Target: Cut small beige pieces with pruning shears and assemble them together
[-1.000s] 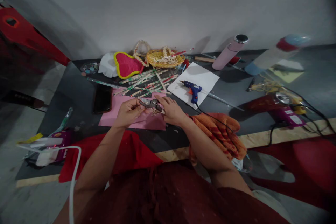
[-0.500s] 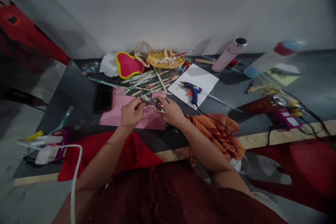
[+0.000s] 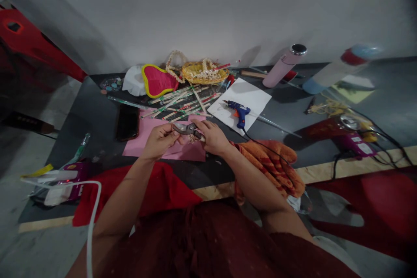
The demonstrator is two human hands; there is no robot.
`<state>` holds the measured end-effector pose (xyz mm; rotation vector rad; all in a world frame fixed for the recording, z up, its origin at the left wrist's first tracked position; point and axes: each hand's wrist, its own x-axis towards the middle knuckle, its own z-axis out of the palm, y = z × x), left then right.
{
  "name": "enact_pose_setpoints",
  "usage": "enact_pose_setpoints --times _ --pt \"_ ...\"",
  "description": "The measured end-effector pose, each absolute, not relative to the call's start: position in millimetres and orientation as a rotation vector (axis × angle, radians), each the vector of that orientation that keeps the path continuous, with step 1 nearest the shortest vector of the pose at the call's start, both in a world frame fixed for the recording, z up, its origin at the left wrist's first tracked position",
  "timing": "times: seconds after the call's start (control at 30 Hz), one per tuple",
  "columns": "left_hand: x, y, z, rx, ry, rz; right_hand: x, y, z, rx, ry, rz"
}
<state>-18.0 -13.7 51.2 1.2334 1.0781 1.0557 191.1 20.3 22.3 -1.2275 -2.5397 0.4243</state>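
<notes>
Dark, curved metal cutters point(image 3: 191, 128) in the right hand point(image 3: 212, 137).

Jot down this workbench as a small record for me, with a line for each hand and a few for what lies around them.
Right hand: grips cutter by its handles
Left hand: fingertips at the cutter's blades; anything pinched is unclear
Below hands: pink paper
Left of paper: phone
Beyond hands: sticks, then basket
Right of sticks: glue gun on white sheet
</notes>
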Motion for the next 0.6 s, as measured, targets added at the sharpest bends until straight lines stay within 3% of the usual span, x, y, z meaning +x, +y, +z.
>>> enact_pose_setpoints --times 0.2,0.43,0.6 --pt "-15.2 -12.6 48.5 1.217 1.140 1.141 188.3 15.6 26.6 -1.285 -2.520 0.445" --pt "-10.5 -16.2 49.5 1.658 1.471 1.187 187.1 17.9 24.0 -1.357 -2.486 0.495" --pt "-13.6 -14.9 48.1 1.518 1.274 1.119 190.7 20.6 22.3 -1.303 -2.563 0.453"
